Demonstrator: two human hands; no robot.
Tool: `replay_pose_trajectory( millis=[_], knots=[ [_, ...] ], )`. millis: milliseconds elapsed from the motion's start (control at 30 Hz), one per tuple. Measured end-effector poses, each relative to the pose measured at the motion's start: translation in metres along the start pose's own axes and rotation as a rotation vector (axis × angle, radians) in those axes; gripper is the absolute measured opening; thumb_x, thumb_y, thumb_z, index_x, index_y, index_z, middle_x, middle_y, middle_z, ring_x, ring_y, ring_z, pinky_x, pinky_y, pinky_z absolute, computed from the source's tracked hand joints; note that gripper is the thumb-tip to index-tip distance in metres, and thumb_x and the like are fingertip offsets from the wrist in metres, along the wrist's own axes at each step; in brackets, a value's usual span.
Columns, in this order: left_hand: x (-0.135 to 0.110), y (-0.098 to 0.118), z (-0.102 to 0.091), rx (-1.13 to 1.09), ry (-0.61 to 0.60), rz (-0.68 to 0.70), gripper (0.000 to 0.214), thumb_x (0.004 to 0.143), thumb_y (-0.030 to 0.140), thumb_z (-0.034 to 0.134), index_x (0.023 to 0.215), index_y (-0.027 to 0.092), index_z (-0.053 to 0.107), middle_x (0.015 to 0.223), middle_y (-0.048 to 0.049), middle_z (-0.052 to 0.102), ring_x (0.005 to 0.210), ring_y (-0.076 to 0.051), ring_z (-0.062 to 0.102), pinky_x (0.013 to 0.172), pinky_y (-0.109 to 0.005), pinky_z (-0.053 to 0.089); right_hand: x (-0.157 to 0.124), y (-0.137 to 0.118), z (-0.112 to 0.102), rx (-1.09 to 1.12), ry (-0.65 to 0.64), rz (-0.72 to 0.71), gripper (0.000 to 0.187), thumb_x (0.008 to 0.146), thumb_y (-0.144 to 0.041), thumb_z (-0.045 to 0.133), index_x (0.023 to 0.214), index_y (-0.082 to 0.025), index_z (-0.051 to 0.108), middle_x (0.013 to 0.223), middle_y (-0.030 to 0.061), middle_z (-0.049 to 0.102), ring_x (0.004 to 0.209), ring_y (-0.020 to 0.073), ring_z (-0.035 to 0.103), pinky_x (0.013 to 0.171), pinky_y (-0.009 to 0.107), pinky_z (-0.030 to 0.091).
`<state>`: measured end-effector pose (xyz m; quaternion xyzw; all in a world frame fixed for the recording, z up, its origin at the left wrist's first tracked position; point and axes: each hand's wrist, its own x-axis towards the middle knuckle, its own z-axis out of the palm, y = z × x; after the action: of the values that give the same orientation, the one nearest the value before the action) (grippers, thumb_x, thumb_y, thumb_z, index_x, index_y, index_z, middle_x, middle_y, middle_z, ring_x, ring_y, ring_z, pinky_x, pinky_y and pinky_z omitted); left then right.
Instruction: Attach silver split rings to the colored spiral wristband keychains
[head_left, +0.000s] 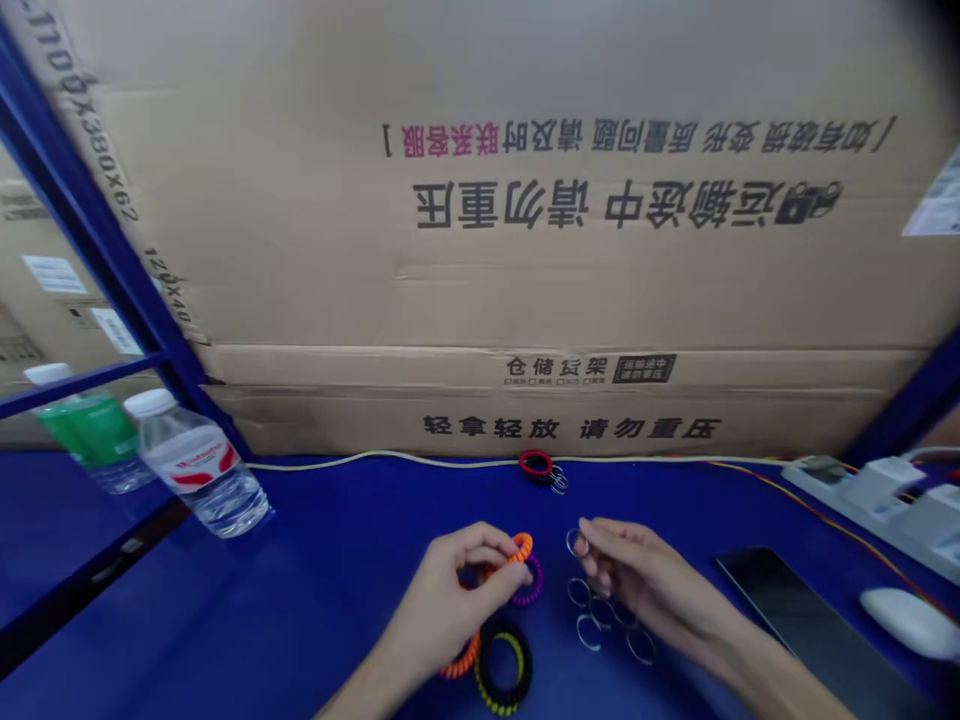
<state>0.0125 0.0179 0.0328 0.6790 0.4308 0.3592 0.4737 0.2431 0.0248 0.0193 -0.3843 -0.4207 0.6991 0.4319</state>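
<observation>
My left hand [472, 590] pinches an orange spiral coil wristband [523, 544] between thumb and fingers. A purple coil band [530, 585] shows just behind the fingertips. Below that hand lie a black and yellow coil band [504, 668] and another orange band [463, 655], partly covered. My right hand [630, 565] is closed on a thin metal split ring [572, 542], raised level with the orange band and apart from it. Beneath the right hand, several loose metal rings [589, 632] rest on the blue surface. Farther back sits a red and black coil band [536, 464] with metal rings attached.
A large cardboard box [525, 300] stands along the back, a pale cable [390, 458] at its foot. Two water bottles, one with a red-white label [202, 465], lean at the left. At right are a dark phone [810, 620], white mouse [907, 622] and power strip [832, 487].
</observation>
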Motion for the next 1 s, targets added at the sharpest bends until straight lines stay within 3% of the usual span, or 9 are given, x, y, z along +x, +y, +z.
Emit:
replay_pose_trajectory(
  millis=[233, 567, 1000],
  knots=[
    [-0.003, -0.001, 0.003, 0.121, 0.062, 0.109, 0.008, 0.085, 0.024, 0.064, 0.085, 0.017, 0.067, 0.079, -0.0007, 0.073, 0.071, -0.013, 0.064, 0.067, -0.019, 0.045, 0.001, 0.01, 0.011, 0.181, -0.019, -0.009, 0.016, 0.082, -0.028, 0.071, 0.076, -0.014, 0.065, 0.071, 0.0012, 0.06, 0.061, 0.0089, 0.047, 0.062, 0.023, 0.037],
    [-0.008, -0.006, 0.004, 0.311, 0.125, 0.245, 0.01, 0.084, 0.021, 0.066, 0.092, 0.024, 0.072, 0.087, -0.0002, 0.07, 0.079, -0.015, 0.063, 0.075, -0.022, 0.047, -0.006, 0.011, 0.026, 0.077, -0.068, -0.018, 0.019, 0.082, -0.028, 0.07, 0.073, -0.013, 0.065, 0.073, 0.0044, 0.066, 0.063, 0.011, 0.052, 0.064, 0.024, 0.039],
    [-0.009, -0.009, 0.004, 0.363, 0.087, 0.384, 0.017, 0.087, 0.017, 0.061, 0.1, 0.024, 0.071, 0.092, -0.0036, 0.07, 0.085, -0.017, 0.062, 0.079, -0.024, 0.048, -0.006, 0.015, 0.033, 0.092, -0.034, -0.044, 0.019, 0.079, -0.031, 0.072, 0.073, -0.014, 0.067, 0.074, 0.0043, 0.066, 0.065, 0.0126, 0.052, 0.066, 0.025, 0.041]
  ],
)
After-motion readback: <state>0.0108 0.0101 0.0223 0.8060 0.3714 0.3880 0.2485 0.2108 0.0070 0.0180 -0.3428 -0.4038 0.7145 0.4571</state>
